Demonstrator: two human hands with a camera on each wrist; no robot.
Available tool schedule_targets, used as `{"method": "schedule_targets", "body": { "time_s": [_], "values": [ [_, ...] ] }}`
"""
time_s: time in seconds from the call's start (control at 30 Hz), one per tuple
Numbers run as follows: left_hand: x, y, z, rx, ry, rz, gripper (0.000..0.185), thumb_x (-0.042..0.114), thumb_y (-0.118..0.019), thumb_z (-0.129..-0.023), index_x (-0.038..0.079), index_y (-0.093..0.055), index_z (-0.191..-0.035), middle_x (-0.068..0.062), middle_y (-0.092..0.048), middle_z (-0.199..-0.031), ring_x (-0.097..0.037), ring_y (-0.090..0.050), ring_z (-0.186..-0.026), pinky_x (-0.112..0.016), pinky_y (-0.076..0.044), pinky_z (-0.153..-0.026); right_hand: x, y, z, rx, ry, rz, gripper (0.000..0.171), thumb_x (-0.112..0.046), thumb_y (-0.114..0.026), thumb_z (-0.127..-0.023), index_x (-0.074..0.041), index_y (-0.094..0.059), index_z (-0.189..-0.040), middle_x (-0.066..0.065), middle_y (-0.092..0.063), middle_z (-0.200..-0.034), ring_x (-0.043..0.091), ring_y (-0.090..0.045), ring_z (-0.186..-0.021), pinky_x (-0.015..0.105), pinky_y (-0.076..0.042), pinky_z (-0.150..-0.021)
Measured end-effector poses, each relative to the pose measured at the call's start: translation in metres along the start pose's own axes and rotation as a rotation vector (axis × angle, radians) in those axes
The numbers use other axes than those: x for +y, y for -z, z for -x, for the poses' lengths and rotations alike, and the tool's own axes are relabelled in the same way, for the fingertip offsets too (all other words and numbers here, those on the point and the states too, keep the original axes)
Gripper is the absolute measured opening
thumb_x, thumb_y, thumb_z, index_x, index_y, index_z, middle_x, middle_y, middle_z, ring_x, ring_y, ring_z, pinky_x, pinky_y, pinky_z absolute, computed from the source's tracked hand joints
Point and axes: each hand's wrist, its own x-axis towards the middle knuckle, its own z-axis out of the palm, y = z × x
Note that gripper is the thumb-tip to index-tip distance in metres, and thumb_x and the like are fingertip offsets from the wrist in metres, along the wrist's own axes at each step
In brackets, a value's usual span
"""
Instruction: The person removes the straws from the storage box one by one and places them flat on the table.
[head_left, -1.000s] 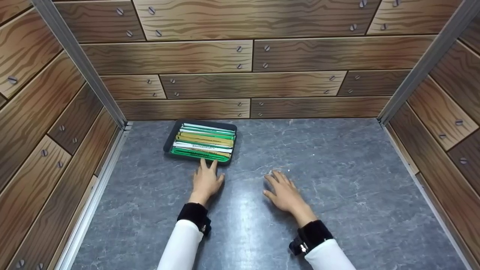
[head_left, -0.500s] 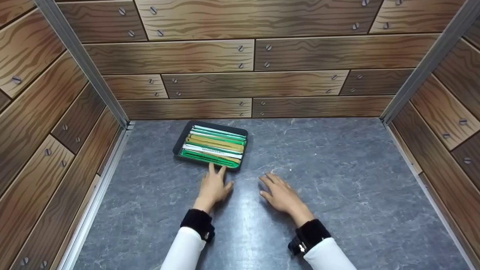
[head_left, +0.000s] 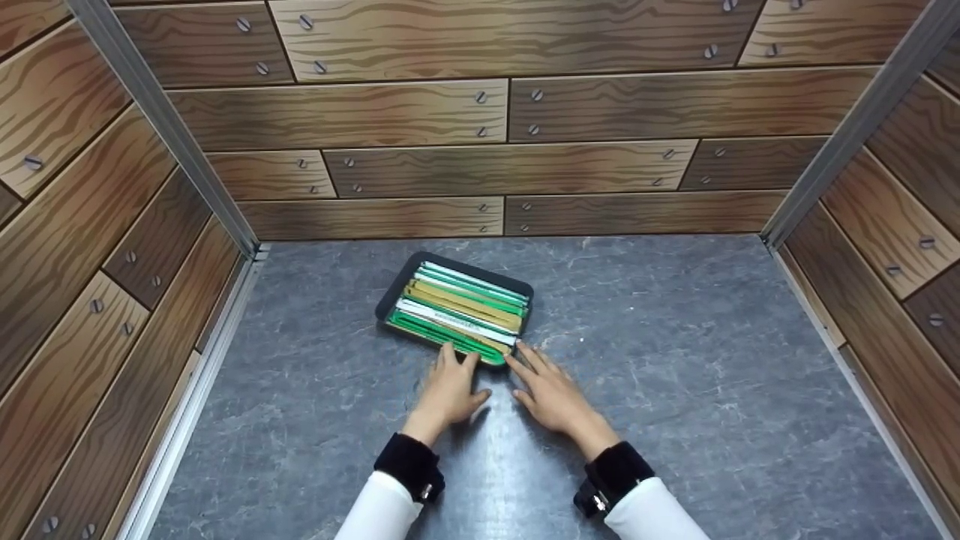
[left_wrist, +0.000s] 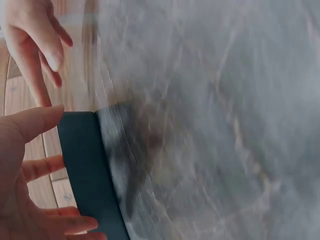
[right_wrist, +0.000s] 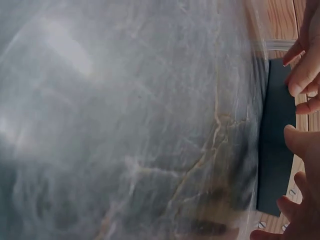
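We see the tray (head_left: 391, 301) just ahead of both hands, long axis skewed left-right; left hand (head_left: 448, 391) nearer, fingertips touching its rim; right hand (head_left: 556, 395) flat, holding nothing.

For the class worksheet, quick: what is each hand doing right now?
Left hand: open, straight fingertips at the near edge of the dark tray.
Right hand: open, fingertips at the tray's near right corner, gripping nothing.

One tray (head_left: 393, 295), two hands (head_left: 450, 390) — roughly seven sticks (head_left: 461, 304).
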Motion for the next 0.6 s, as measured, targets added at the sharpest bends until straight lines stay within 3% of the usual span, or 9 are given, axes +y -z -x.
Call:
{"method": "schedule_targets", "body": {
  "time_s": [0.17, 0.3, 0.43, 0.6],
  "values": [
    [0.001, 0.000, 0.006, -0.012, -0.036, 0.066, 0.065, 0.037, -0.076, -0.084, 0.007, -0.053, -0.138, -0.035, -0.029, -0.144, -0.056, -0.043, -0.122, -0.064, -0.039, -0.099, 0.001, -0.001, 0.003, 0.004, 0.012, 0.038, 0.054, -0.027, -0.059, -0.099, -0.016, -0.044, -0.149, 0.010, -0.026, -0.159, 0.037, -0.025, -0.143, 0.065, -0.026, -0.107],
    [-0.009, 0.004, 0.009, 0.011, -0.012, 0.110, 0.064, 0.035, -0.075, -0.086, 0.008, -0.053, -0.139, -0.031, -0.030, -0.145, -0.054, -0.044, -0.122, -0.065, -0.037, -0.101, 0.005, 0.001, 0.011, 0.008, 0.007, -0.015, 0.051, -0.026, -0.059, -0.099, -0.013, -0.047, -0.147, 0.011, -0.027, -0.158, 0.038, -0.025, -0.143, 0.064, -0.023, -0.110],
    [-0.025, 0.010, 0.012, 0.086, 0.026, 0.112, 0.064, 0.031, -0.076, -0.086, 0.008, -0.052, -0.140, -0.034, -0.030, -0.147, -0.052, -0.040, -0.128, -0.065, -0.031, -0.105, 0.015, 0.004, 0.025, 0.035, -0.004, -0.109, 0.049, -0.024, -0.059, -0.098, -0.011, -0.049, -0.145, 0.012, -0.028, -0.158, 0.039, -0.025, -0.142, 0.062, -0.022, -0.111],
    [-0.043, 0.018, 0.013, 0.206, 0.081, 0.088, 0.062, 0.030, -0.074, -0.087, 0.004, -0.054, -0.139, -0.032, -0.038, -0.142, -0.046, -0.043, -0.127, -0.059, -0.033, -0.107, 0.029, 0.009, 0.043, 0.056, 0.004, -0.216, 0.047, -0.019, -0.061, -0.098, -0.007, -0.052, -0.142, 0.013, -0.029, -0.157, 0.039, -0.028, -0.141, 0.057, -0.023, -0.113]
  ]
}}
